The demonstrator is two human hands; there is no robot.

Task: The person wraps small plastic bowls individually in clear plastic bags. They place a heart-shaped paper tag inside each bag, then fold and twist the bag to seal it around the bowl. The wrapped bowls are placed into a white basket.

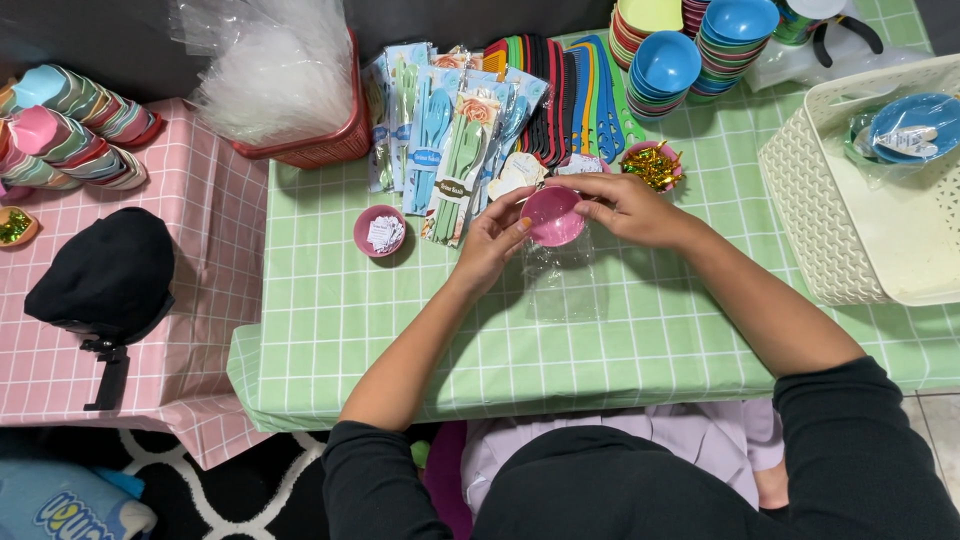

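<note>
Work in hand: both hands hold a small pink bowl (553,216) over the green checked counter (640,330), with a clear plastic bag (562,275) hanging just below it.
Left hand (492,235): fingers closed on the bowl's left rim.
Right hand (625,207): fingers curled over the bowl's far right rim, also pinching the bag's mouth as far as I can tell.
Bowl's place: middle of the counter, lifted just above it, between the two hands.
How far along: I judge the bagging barely begun; the bowl sits at the bag's mouth, not inside, and whether anything lies in the bowl cannot be told.
Done so far: one wrapped blue bowl (910,128) lies in the white basket (800,200) at far right; I read it as a finished piece.
Left to do: stacks of blue and mixed bowls (690,45) at the far side look unbagged, as do the tilted pastel bowl stacks (70,125) on the pink cloth at left.
Small pink dish (379,230): holds white paper slips, left of the hands.
Far pink dish (652,163): holds gold, shiny bits, just beyond the right hand.
Red basket (320,145): filled with clear plastic bags, far left of the counter.
Other supplies: packed spoon-and-fork sets (450,130) and coloured combs (570,90) fanned out beyond the hands.
</note>
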